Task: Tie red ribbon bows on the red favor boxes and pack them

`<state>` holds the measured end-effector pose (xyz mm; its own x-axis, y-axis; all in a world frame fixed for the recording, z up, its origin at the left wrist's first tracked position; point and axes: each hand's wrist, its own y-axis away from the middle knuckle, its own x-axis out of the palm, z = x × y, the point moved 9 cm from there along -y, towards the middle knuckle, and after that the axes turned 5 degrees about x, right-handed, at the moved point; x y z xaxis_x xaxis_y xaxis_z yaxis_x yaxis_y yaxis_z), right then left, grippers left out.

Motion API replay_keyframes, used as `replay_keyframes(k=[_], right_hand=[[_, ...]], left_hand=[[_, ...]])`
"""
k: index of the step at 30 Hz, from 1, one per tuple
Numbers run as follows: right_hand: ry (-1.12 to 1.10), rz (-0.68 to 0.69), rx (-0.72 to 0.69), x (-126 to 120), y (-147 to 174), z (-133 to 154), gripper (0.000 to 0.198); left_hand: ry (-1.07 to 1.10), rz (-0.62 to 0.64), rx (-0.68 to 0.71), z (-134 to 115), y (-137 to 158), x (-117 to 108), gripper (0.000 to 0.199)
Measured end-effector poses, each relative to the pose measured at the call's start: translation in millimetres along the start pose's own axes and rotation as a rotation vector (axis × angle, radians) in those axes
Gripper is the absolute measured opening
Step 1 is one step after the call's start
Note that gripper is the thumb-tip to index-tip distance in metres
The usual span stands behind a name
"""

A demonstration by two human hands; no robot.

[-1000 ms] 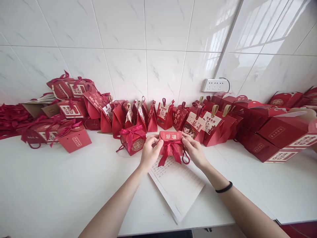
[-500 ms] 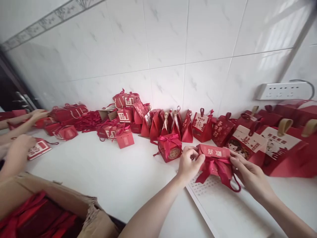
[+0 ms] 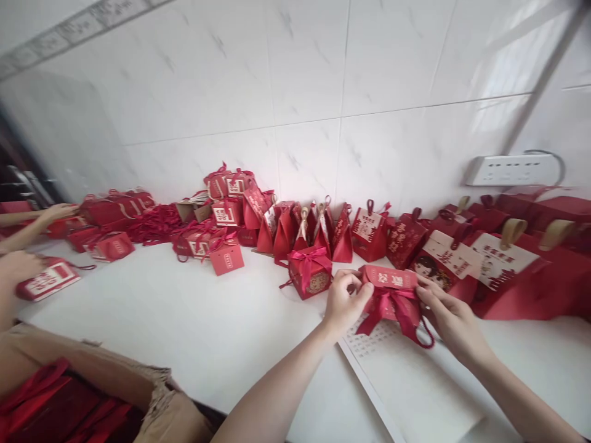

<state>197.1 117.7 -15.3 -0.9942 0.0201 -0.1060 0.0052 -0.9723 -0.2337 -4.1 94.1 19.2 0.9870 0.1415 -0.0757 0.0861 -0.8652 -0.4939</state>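
Note:
Between my two hands is a small red gift box (image 3: 390,278) with pale lettering on its top. A dark red ribbon bow hangs down its front, and a cord loop dangles at its right corner. My left hand (image 3: 347,300) pinches the box's left end with thumb and fingers. At the right end, my right hand (image 3: 450,317) is closed on it, fingers along the edge. Below the box lies a printed white sheet (image 3: 406,375), partly covered by it. Just left of my left hand, another red box with a bow (image 3: 310,274) stands on the table.
Red bags (image 3: 341,237) and boxes line the tiled wall. A torn cardboard carton (image 3: 96,363) holding red items stands at front left. At far left, a co-worker's hand (image 3: 18,271) is at a red and white box (image 3: 48,280). A power strip (image 3: 510,170) sits at right.
The view has swung slightly, so the whole scene sits a little further left. Both my hands keep their hold on the gift box. The co-worker's red and white box shows more of its side.

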Motion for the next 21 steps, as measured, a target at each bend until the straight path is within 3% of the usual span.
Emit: replay_keyframes(k=[10,21], right_hand=[[-0.081,0.039,-0.064,11,0,17,0.046],[-0.091,0.032,-0.065,10,2,25,0.049]], left_hand=[[-0.085,0.069,0.029,10,-9,3,0.026],[-0.086,0.036,0.050,6,-8,-1,0.028]])
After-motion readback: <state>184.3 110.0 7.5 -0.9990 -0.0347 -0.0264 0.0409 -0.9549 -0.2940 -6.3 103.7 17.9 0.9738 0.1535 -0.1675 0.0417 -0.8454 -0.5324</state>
